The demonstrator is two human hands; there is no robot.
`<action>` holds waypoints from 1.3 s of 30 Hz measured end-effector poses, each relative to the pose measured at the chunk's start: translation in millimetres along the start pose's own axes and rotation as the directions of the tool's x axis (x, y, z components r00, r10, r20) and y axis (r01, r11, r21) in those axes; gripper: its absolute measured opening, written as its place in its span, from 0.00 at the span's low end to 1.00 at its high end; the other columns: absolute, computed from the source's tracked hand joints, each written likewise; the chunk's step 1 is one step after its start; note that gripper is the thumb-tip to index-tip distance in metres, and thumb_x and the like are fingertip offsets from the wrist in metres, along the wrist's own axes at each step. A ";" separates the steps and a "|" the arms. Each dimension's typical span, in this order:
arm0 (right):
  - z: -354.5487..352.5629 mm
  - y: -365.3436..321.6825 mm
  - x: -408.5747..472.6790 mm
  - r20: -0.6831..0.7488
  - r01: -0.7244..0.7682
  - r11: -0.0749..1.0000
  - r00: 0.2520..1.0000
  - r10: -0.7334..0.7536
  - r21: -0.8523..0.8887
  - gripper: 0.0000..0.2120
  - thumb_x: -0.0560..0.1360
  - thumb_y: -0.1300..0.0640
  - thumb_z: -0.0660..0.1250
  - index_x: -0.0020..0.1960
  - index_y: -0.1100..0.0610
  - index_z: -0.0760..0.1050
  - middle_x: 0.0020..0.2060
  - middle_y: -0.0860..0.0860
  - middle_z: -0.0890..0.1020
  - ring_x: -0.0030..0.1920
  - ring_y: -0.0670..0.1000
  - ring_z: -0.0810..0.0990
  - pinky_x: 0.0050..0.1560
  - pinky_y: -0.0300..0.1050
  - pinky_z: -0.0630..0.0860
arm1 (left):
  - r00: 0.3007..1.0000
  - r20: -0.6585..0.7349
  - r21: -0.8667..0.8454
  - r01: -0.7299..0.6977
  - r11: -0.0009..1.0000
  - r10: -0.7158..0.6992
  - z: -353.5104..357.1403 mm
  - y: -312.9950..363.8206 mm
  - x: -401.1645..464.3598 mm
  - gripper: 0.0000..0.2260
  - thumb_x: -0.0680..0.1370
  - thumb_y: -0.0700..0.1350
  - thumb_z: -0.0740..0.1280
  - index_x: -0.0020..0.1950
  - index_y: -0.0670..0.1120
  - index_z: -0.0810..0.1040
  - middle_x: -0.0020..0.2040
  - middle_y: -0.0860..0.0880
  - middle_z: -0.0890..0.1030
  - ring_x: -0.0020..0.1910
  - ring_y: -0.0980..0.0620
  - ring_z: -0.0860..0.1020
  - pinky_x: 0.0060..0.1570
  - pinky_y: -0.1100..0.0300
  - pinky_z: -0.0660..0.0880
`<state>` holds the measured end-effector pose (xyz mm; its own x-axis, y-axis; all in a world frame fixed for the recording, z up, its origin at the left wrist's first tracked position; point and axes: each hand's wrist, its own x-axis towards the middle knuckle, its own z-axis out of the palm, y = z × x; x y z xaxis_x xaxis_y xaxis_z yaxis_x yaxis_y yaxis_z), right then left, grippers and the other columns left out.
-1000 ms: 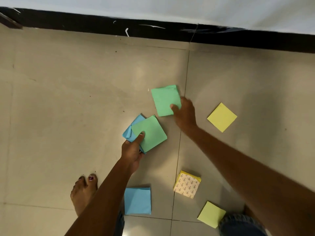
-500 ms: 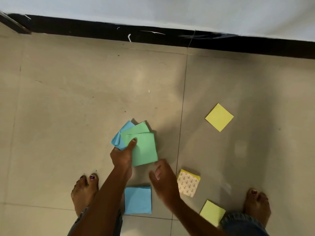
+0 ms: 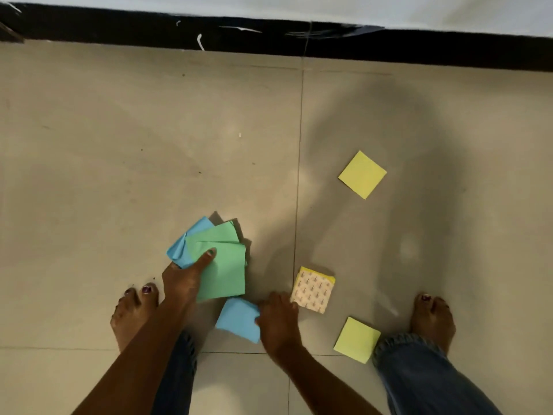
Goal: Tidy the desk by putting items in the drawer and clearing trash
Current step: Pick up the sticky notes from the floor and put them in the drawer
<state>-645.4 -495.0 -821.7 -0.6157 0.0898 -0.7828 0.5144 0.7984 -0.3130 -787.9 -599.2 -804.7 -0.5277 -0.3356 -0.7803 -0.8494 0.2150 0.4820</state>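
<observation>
Square paper notes lie scattered on a beige tiled floor. My left hand [image 3: 182,283] holds a fanned bunch of green notes [image 3: 223,271] over a blue one [image 3: 187,245], thumb on top. My right hand [image 3: 276,320] grips a single blue note [image 3: 238,320] by its right edge, and the note tilts up off the floor. Just right of that hand lies a yellow pad [image 3: 313,290] face down, showing its patterned backing. One yellow note [image 3: 362,174] lies farther out to the right and another yellow note [image 3: 356,339] lies near my right foot.
My bare left foot [image 3: 133,314] and right foot [image 3: 432,319] stand on the floor on either side of the notes, with jeans cuffs below. A black skirting strip [image 3: 269,37] runs along the wall at the top. No desk or drawer is in view.
My right hand added the far green note to the bunch in my left hand, then came down to the blue note near my feet and gripped it. The view tilted slightly.
</observation>
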 end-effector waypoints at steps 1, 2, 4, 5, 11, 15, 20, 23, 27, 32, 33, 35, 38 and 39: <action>-8.9 10.5 -4.5 -0.055 -0.036 0.990 0.998 0.044 0.139 0.14 0.79 0.56 0.58 0.63 0.58 0.71 0.61 0.57 0.72 0.63 0.55 0.68 0.59 0.47 0.64 | 1.000 0.009 0.019 0.006 1.000 -0.006 1.4 -0.8 -5.2 0.15 0.68 0.45 0.77 0.51 0.46 0.77 0.51 0.45 0.80 0.48 0.46 0.78 0.55 0.48 0.77; -21.8 21.0 -9.6 -0.118 -0.065 0.948 0.987 0.106 0.310 0.14 0.80 0.56 0.57 0.63 0.59 0.71 0.59 0.56 0.74 0.61 0.54 0.71 0.55 0.43 0.66 | 1.000 0.013 0.037 0.005 0.999 -0.005 4.2 -0.8 -11.5 0.15 0.69 0.46 0.77 0.51 0.46 0.77 0.51 0.45 0.80 0.49 0.46 0.78 0.56 0.47 0.76; -53.0 38.9 -16.8 -0.218 -0.082 0.794 0.940 0.262 0.603 0.12 0.80 0.58 0.57 0.61 0.61 0.71 0.55 0.57 0.78 0.57 0.55 0.76 0.44 0.33 0.67 | 1.000 -0.004 0.024 -0.007 1.000 0.007 11.8 -1.1 -23.6 0.15 0.69 0.46 0.76 0.52 0.46 0.77 0.52 0.45 0.80 0.50 0.45 0.78 0.55 0.48 0.76; -68.9 49.2 -18.7 -0.277 -0.071 0.730 0.897 0.345 0.679 0.11 0.80 0.58 0.57 0.60 0.62 0.71 0.53 0.58 0.78 0.54 0.56 0.78 0.39 0.30 0.67 | 1.000 -0.018 -0.013 -0.012 1.000 0.011 18.1 -0.4 -31.2 0.15 0.69 0.45 0.76 0.52 0.46 0.77 0.51 0.45 0.80 0.49 0.46 0.78 0.52 0.50 0.76; -142.4 78.1 -15.4 -0.240 0.060 0.405 0.879 0.412 0.913 0.08 0.78 0.62 0.60 0.57 0.64 0.71 0.47 0.57 0.77 0.47 0.54 0.79 0.39 0.40 0.78 | 0.988 0.154 -0.117 0.032 0.993 -0.014 71.9 5.8 -73.7 0.14 0.69 0.42 0.76 0.53 0.45 0.78 0.50 0.46 0.81 0.48 0.46 0.80 0.47 0.52 0.78; -145.7 78.2 -13.4 -0.183 -0.034 0.607 0.939 0.291 0.794 0.11 0.77 0.60 0.62 0.58 0.64 0.72 0.49 0.59 0.79 0.52 0.59 0.79 0.50 0.52 0.77 | 0.871 0.490 -0.115 0.099 0.988 -0.030 105.9 14.4 -93.8 0.18 0.72 0.48 0.72 0.60 0.47 0.77 0.54 0.46 0.84 0.52 0.45 0.82 0.53 0.45 0.79; -160.6 105.3 4.8 -0.347 -0.028 0.833 0.901 0.261 0.552 0.12 0.75 0.54 0.65 0.54 0.61 0.72 0.51 0.57 0.77 0.51 0.56 0.76 0.49 0.49 0.73 | 0.907 0.421 -0.041 0.031 0.999 -0.011 132.2 16.7 -88.0 0.21 0.70 0.41 0.75 0.61 0.45 0.75 0.58 0.45 0.81 0.55 0.43 0.79 0.56 0.43 0.77; -188.2 135.0 39.8 -0.529 -0.056 0.910 0.798 0.288 0.410 0.14 0.75 0.55 0.64 0.58 0.60 0.70 0.56 0.58 0.73 0.57 0.58 0.72 0.55 0.52 0.71 | 0.935 0.355 0.019 -0.003 1.000 -0.004 142.2 15.9 -76.4 0.23 0.69 0.43 0.76 0.62 0.47 0.74 0.58 0.46 0.79 0.57 0.44 0.77 0.60 0.44 0.74; -229.5 160.6 92.2 -0.523 -0.186 0.947 0.798 0.300 0.261 0.25 0.75 0.52 0.66 0.68 0.58 0.62 0.64 0.56 0.66 0.65 0.59 0.65 0.58 0.56 0.68 | 0.930 0.368 0.085 -0.011 0.996 -0.021 145.1 7.3 -64.7 0.24 0.69 0.44 0.76 0.62 0.46 0.73 0.58 0.46 0.79 0.58 0.43 0.77 0.59 0.46 0.75; -226.5 161.4 118.2 -0.408 -0.305 0.947 0.855 0.320 0.105 0.27 0.74 0.58 0.68 0.68 0.58 0.59 0.62 0.57 0.70 0.65 0.59 0.64 0.60 0.56 0.66 | 0.942 0.333 0.101 0.005 0.995 -0.039 137.9 -2.0 -55.8 0.24 0.69 0.45 0.76 0.62 0.46 0.74 0.59 0.46 0.79 0.58 0.43 0.77 0.61 0.43 0.74; -219.5 161.4 114.4 -0.403 -0.326 0.936 0.845 0.352 0.135 0.23 0.75 0.59 0.66 0.66 0.58 0.62 0.62 0.56 0.70 0.65 0.59 0.64 0.59 0.55 0.66 | 0.948 0.318 0.087 0.004 0.996 -0.032 135.4 -1.4 -55.5 0.23 0.69 0.44 0.76 0.61 0.47 0.74 0.58 0.46 0.79 0.58 0.44 0.77 0.61 0.44 0.74; -201.1 162.1 99.7 -0.368 -0.322 0.920 0.846 0.385 0.222 0.15 0.77 0.59 0.63 0.62 0.59 0.69 0.61 0.58 0.69 0.65 0.60 0.64 0.58 0.54 0.67 | 0.960 0.278 0.060 -0.002 0.998 -0.015 129.2 1.8 -55.0 0.22 0.69 0.43 0.76 0.60 0.47 0.74 0.58 0.47 0.79 0.56 0.45 0.77 0.60 0.45 0.74; -164.6 156.4 63.9 -0.328 -0.165 0.908 0.895 0.301 0.385 0.12 0.76 0.57 0.65 0.57 0.62 0.73 0.57 0.61 0.72 0.60 0.60 0.69 0.54 0.48 0.68 | 0.978 0.206 0.022 -0.021 1.000 0.016 115.7 11.5 -52.0 0.20 0.69 0.42 0.76 0.58 0.48 0.74 0.56 0.48 0.79 0.53 0.47 0.77 0.55 0.50 0.75; -151.6 152.1 49.3 -0.327 -0.091 0.890 0.909 0.257 0.447 0.12 0.75 0.57 0.66 0.54 0.64 0.74 0.54 0.61 0.74 0.57 0.59 0.71 0.51 0.45 0.67 | 0.982 0.185 0.006 -0.023 1.000 0.021 110.4 14.7 -50.2 0.20 0.68 0.42 0.76 0.57 0.49 0.74 0.56 0.48 0.78 0.53 0.47 0.77 0.55 0.50 0.75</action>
<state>-688.1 -278.9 -826.4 -0.6227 0.4820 -0.6164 0.7806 0.4358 -0.4480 -773.3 -478.0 -802.4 -0.5356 -0.1551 -0.8301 -0.8370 0.2285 0.4973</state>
